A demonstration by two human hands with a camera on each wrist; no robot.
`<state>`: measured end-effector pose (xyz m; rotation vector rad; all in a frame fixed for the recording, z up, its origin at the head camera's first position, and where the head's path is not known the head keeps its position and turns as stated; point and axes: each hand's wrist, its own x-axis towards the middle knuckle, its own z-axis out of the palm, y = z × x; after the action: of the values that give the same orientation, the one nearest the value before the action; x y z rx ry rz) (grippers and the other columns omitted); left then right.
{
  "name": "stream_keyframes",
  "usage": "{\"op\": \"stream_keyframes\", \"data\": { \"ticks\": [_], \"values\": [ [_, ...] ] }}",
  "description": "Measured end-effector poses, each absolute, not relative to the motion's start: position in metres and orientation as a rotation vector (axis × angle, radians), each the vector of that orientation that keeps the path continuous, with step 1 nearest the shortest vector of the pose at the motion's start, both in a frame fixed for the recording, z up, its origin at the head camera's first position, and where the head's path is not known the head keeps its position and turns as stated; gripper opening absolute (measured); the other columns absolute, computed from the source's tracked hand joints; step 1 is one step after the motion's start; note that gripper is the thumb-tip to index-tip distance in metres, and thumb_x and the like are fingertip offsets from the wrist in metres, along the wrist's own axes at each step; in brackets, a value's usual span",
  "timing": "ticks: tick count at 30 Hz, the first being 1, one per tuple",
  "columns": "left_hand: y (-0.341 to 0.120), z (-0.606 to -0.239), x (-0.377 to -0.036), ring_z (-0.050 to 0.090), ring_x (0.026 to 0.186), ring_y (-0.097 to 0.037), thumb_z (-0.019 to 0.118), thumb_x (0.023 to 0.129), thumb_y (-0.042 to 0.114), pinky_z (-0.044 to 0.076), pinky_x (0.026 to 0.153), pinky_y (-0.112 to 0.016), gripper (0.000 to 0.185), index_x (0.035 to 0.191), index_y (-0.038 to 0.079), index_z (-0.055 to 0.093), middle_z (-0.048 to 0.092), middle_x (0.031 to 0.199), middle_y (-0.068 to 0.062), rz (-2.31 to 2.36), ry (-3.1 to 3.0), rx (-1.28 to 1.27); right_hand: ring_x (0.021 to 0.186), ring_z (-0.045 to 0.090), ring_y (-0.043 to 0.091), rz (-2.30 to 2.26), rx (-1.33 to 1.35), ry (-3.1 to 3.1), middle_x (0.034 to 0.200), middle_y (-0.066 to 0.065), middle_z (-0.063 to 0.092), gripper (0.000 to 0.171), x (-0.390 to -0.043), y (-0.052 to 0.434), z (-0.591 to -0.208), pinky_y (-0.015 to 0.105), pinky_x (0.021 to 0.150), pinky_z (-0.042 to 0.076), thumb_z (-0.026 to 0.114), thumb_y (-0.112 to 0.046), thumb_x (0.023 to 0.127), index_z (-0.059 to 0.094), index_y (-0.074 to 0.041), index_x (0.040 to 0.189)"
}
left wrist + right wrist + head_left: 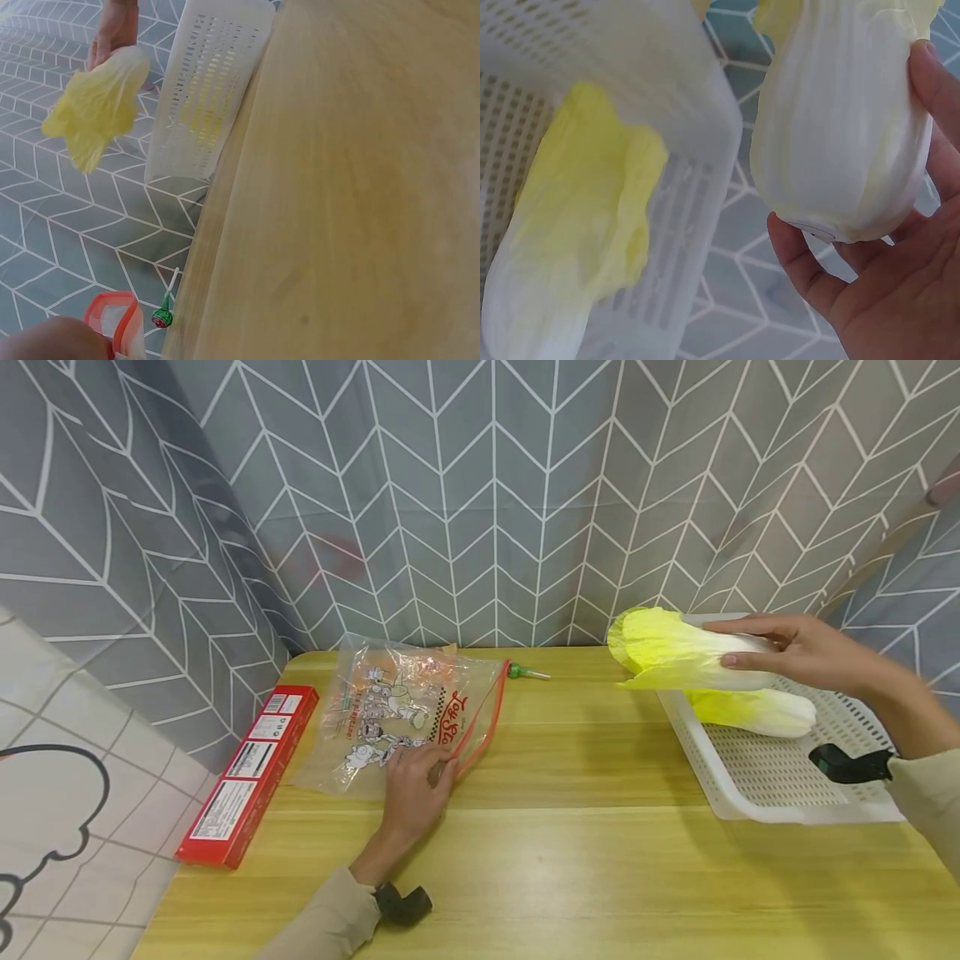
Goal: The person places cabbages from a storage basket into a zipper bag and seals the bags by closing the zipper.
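The cabbage (686, 660) in my right hand (806, 652) was a long napa head, white and ribbed along the stalk, with crinkled yellow leaves at the far end. My fingers (930, 97) and thumb curled round its white base, so I held it in the air above the left rim of the basket (757, 785), clear of the bench (585, 852). Its long axis lay nearly level, leafy tip pointing left towards the bag (405, 718) and cut stem back towards my palm.

The white perforated basket sat at the right side of the bench, and a second cabbage (757, 710) lay inside it, also lengthwise, its yellow leaves towards the left.

My left hand (412, 789) rested on the near edge of the clear printed bag, which lay flat on the bench with its red zip strip along the right side. My fingers there seemed to pinch the bag's edge, though the view was too poor to be sure. A red box (251, 772) lay just left of the bag, and a small green lollipop (521, 672) sat behind it near the wall.
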<state>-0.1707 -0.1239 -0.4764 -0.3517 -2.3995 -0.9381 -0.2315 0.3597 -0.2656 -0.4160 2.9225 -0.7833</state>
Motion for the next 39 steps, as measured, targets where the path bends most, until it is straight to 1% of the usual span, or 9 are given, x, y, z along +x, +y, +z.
{"op": "stream_keyframes", "data": {
  "ticks": [8, 13, 16, 19, 24, 29, 33, 35, 39],
  "values": [
    [-0.124, -0.478, -0.171, 0.073, 0.106, -0.031, 0.076, 0.089, 0.013, 0.035, 0.111, -0.068, 0.009, 0.095, 0.008, 0.078, 0.079, 0.107, -0.009, -0.928, -2.405, -0.339, 0.075, 0.05, 0.017, -0.825, -0.54, 2.877, 0.134, -0.023, 0.06, 0.05, -0.245, 0.329, -0.272, 0.031, 0.065, 0.04, 0.07, -0.031, 0.097, 0.056, -0.035, 0.145],
    [-0.124, -0.478, -0.171, 0.073, 0.106, -0.031, 0.076, 0.088, 0.013, 0.034, 0.112, -0.069, 0.009, 0.095, 0.008, 0.078, 0.078, 0.108, -0.009, -0.931, -2.405, -0.327, 0.081, 0.054, 0.003, -0.852, -0.581, 2.833, 0.149, -0.007, 0.056, 0.051, -0.251, 0.312, -0.276, 0.029, 0.071, 0.044, 0.07, -0.031, 0.097, 0.055, -0.035, 0.146],
    [-0.125, -0.478, -0.171, 0.072, 0.107, -0.031, 0.076, 0.088, 0.013, 0.033, 0.113, -0.069, 0.009, 0.095, 0.008, 0.077, 0.078, 0.108, -0.009, -0.936, -2.405, -0.317, 0.075, 0.052, 0.001, -0.894, -0.593, 2.804, 0.144, -0.001, 0.059, 0.051, -0.253, 0.3, -0.281, 0.029, 0.071, 0.044, 0.07, -0.029, 0.097, 0.055, -0.034, 0.145],
    [-0.124, -0.477, -0.17, 0.072, 0.107, -0.031, 0.077, 0.088, 0.013, 0.032, 0.113, -0.069, 0.009, 0.095, 0.007, 0.078, 0.078, 0.108, -0.01, -0.947, -2.401, -0.306, 0.059, 0.038, 0.014, -0.975, -0.636, 2.762, 0.135, 0.0, 0.062, 0.05, -0.255, 0.286, -0.287, 0.033, 0.064, 0.04, 0.07, -0.025, 0.097, 0.057, -0.032, 0.145],
    [-0.123, -0.477, -0.17, 0.072, 0.108, -0.033, 0.077, 0.087, 0.013, 0.031, 0.113, -0.071, 0.01, 0.095, 0.007, 0.077, 0.078, 0.109, -0.011, -0.976, -2.393, -0.293, 0.06, 0.038, 0.013, -1.057, -0.705, 2.69, 0.132, -0.003, 0.062, 0.047, -0.258, 0.263, -0.298, 0.032, 0.062, 0.041, 0.07, -0.025, 0.097, 0.059, -0.033, 0.142],
    [-0.123, -0.477, -0.171, 0.073, 0.107, -0.032, 0.077, 0.088, 0.013, 0.031, 0.113, -0.071, 0.009, 0.094, 0.007, 0.077, 0.078, 0.109, -0.011, -0.994, -2.374, -0.296, 0.069, 0.048, 0.009, -1.012, -0.802, 2.648, 0.136, -0.002, 0.062, 0.047, -0.259, 0.24, -0.308, 0.03, 0.069, 0.045, 0.071, -0.03, 0.096, 0.06, -0.034, 0.142],
    [-0.123, -0.478, -0.172, 0.073, 0.107, -0.031, 0.076, 0.089, 0.013, 0.031, 0.113, -0.071, 0.008, 0.094, 0.007, 0.077, 0.078, 0.109, -0.009, -1.006, -2.362, -0.287, 0.104, 0.063, 0.016, -1.017, -0.911, 2.553, 0.142, 0.001, 0.061, 0.048, -0.258, 0.222, -0.319, 0.035, 0.089, 0.05, 0.07, -0.028, 0.097, 0.059, -0.026, 0.144],
    [-0.124, -0.478, -0.172, 0.073, 0.107, -0.031, 0.076, 0.089, 0.013, 0.031, 0.113, -0.07, 0.008, 0.094, 0.007, 0.077, 0.078, 0.109, -0.009, -1.012, -2.359, -0.28, 0.129, 0.056, 0.019, -1.038, -0.944, 2.507, 0.145, 0.001, 0.06, 0.048, -0.256, 0.214, -0.324, 0.039, 0.099, 0.047, 0.07, -0.027, 0.097, 0.059, -0.023, 0.144],
    [-0.124, -0.477, -0.171, 0.072, 0.108, -0.031, 0.074, 0.09, 0.012, 0.031, 0.113, -0.07, 0.007, 0.094, 0.006, 0.076, 0.078, 0.11, -0.009, -1.019, -2.35, -0.272, 0.128, 0.057, 0.024, -1.023, -1.01, 2.499, 0.142, 0.003, 0.062, 0.048, -0.249, 0.197, -0.334, 0.044, 0.098, 0.048, 0.07, -0.026, 0.097, 0.06, -0.022, 0.143]
  ]
}}
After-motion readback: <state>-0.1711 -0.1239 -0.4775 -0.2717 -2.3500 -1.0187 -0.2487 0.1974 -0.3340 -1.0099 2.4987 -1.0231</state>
